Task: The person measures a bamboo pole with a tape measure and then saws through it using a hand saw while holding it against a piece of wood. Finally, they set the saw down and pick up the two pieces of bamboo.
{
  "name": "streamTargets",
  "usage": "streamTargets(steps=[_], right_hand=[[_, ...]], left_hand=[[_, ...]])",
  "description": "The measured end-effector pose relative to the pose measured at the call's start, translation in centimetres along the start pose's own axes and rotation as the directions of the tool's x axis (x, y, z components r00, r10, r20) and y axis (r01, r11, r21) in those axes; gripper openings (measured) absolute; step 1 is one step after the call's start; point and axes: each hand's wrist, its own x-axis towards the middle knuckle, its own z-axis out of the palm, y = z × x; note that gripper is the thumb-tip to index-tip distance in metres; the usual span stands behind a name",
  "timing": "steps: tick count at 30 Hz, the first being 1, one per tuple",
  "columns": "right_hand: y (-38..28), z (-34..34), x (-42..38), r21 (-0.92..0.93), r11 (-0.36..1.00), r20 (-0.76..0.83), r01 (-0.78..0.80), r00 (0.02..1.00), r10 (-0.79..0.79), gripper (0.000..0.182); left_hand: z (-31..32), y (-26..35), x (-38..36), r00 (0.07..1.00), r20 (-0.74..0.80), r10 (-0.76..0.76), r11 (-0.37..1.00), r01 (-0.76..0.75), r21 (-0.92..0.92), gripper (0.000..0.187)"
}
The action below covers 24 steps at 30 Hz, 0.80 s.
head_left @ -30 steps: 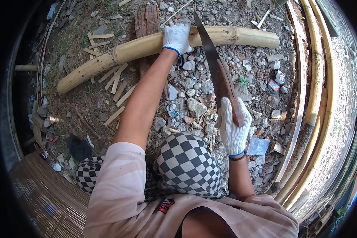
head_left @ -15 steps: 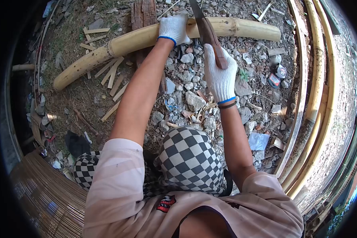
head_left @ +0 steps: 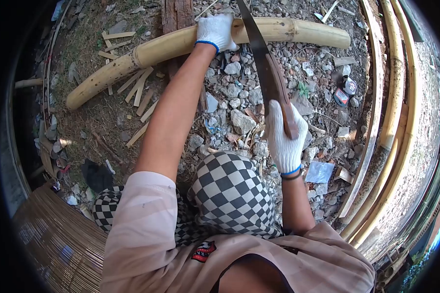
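Note:
A thick yellow bamboo pole (head_left: 171, 46) lies across a brown wood block (head_left: 177, 17). My left hand (head_left: 215, 33), in a white glove with a blue cuff, is wrapped round the pole near its middle. My right hand (head_left: 285, 134), gloved the same way, grips the brown wooden handle of a saw (head_left: 260, 53). The blade crosses the pole just right of my left hand, its far end running past the pole at the top of the view. Part of the right fingers is hidden by the handle.
Rubble and stones (head_left: 242, 122) cover the ground, with thin bamboo strips (head_left: 141, 90) at the left. A tape measure (head_left: 348, 85) lies at the right. Long bamboo poles (head_left: 395, 97) run along the right side. A slatted bamboo mat (head_left: 58, 234) is at the lower left.
My right hand has moved back toward my body and slightly right, drawing the saw with it. My left hand stays on the pole.

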Motion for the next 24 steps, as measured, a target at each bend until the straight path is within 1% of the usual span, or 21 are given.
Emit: streamTargets(steps=[2, 3, 4, 5, 6, 7, 8, 9, 10, 11, 14, 15, 16, 17, 18, 19, 20, 21, 22, 23, 24], right_hand=[[1.0, -1.6, -2.7, 0.185, 0.976, -0.009, -0.115, 0.993, 0.119, 0.038], [0.3, -1.4, -1.8, 0.170, 0.975, 0.032, -0.144, 0.990, 0.141, 0.034], [-0.4, -1.2, -0.9, 0.153, 0.973, 0.072, -0.171, 0.984, 0.162, 0.032], [0.0, 1.2, 2.8, 0.166, 0.982, 0.059, -0.094, 0.995, 0.085, 0.032], [1.4, 4.3, 6.7, 0.170, 0.982, -0.014, 0.078, 0.997, -0.077, 0.032], [2.1, 6.5, 10.0, 0.206, 0.964, -0.002, 0.170, 0.985, -0.173, 0.034], [1.6, 6.3, 9.6, 0.170, 0.981, 0.013, 0.096, 0.995, -0.099, 0.030], [1.2, 5.5, 8.6, 0.130, 0.991, 0.026, 0.019, 0.999, -0.023, 0.027], [1.2, 3.7, 5.4, 0.008, 0.991, -0.015, 0.130, 0.991, -0.130, 0.033], [0.8, 1.6, 1.4, 0.062, 0.996, 0.047, -0.071, 0.997, 0.068, 0.031], [0.8, -0.2, -2.4, 0.261, 0.960, -0.023, -0.107, 0.993, 0.117, 0.034], [0.6, 0.7, -0.4, 0.211, 0.968, 0.027, -0.139, 0.990, 0.136, 0.031], [0.4, 1.7, 1.6, 0.157, 0.973, 0.077, -0.166, 0.985, 0.156, 0.030], [1.4, 4.5, 5.7, 0.146, 0.988, 0.016, 0.055, 0.998, -0.058, 0.031], [2.6, 7.1, 9.2, 0.134, 0.972, -0.011, 0.194, 0.981, -0.194, 0.033], [2.0, 7.2, 10.7, 0.061, 0.963, 0.007, 0.264, 0.964, -0.265, 0.034], [1.8, 6.4, 10.1, 0.110, 0.981, 0.008, 0.158, 0.987, -0.160, 0.034], [1.7, 4.5, 6.4, 0.146, 0.989, 0.033, 0.007, 0.999, -0.012, 0.034], [1.0, 2.3, 2.7, 0.059, 0.998, 0.038, -0.012, 0.999, 0.010, 0.031], [0.4, 0.8, -0.8, 0.143, 0.987, 0.012, -0.068, 0.998, 0.067, 0.030], [0.0, 1.3, -2.0, 0.432, 0.882, -0.079, -0.187, 0.967, 0.244, 0.030]], left_hand=[[0.1, -0.2, 0.5, 0.999, -0.055, 0.003, 1.000, -0.002, 0.007, 0.078], [0.5, 0.0, -0.3, 0.998, -0.061, 0.009, 1.000, -0.009, 0.010, 0.078], [0.6, 0.0, 0.1, 1.000, -0.011, -0.001, 1.000, 0.001, -0.005, 0.078], [0.5, -0.1, 0.0, 1.000, -0.027, 0.012, 1.000, -0.012, -0.012, 0.078], [0.6, -0.2, -0.4, 0.999, -0.040, 0.027, 0.999, -0.028, -0.019, 0.077], [0.6, -0.4, -0.3, 0.997, -0.062, 0.041, 0.999, -0.042, -0.022, 0.077], [0.9, -0.7, 0.3, 0.999, -0.030, 0.038, 0.998, -0.039, -0.049, 0.076], [0.5, -0.9, 0.5, 0.998, -0.050, 0.034, 0.999, -0.035, -0.021, 0.076], [0.7, -0.4, -0.4, 0.998, -0.044, 0.036, 0.999, -0.036, -0.006, 0.077], [0.5, -0.2, -0.2, 0.997, -0.063, 0.040, 0.999, -0.039, 0.015, 0.078], [0.4, -0.5, 1.0, 0.997, -0.073, 0.024, 1.000, -0.023, 0.012, 0.078], [0.8, -0.2, 0.1, 0.998, -0.053, 0.028, 1.000, -0.028, 0.011, 0.078], [0.7, 0.0, -0.4, 0.995, -0.088, 0.035, 0.998, -0.030, 0.050, 0.078], [0.6, 0.1, -0.4, 0.998, -0.060, 0.029, 0.999, -0.027, 0.019, 0.079], [0.7, 0.0, -0.4, 0.999, -0.028, 0.026, 1.000, -0.026, -0.013, 0.079], [0.2, -0.5, 0.1, 1.000, -0.007, 0.020, 0.999, -0.020, -0.034, 0.080], [0.3, -0.6, 0.1, 0.999, -0.019, 0.048, 0.999, -0.048, 0.004, 0.083], [1.1, -0.2, -1.0, 0.999, -0.005, 0.037, 0.999, -0.037, -0.001, 0.082], [1.4, -0.1, -0.9, 0.999, -0.008, 0.036, 0.999, -0.036, 0.003, 0.081], [1.2, -0.6, 0.4, 0.999, -0.046, 0.023, 1.000, -0.023, 0.016, 0.080], [1.3, -0.6, 0.5, 0.996, -0.077, 0.037, 0.999, -0.036, 0.016, 0.079]])
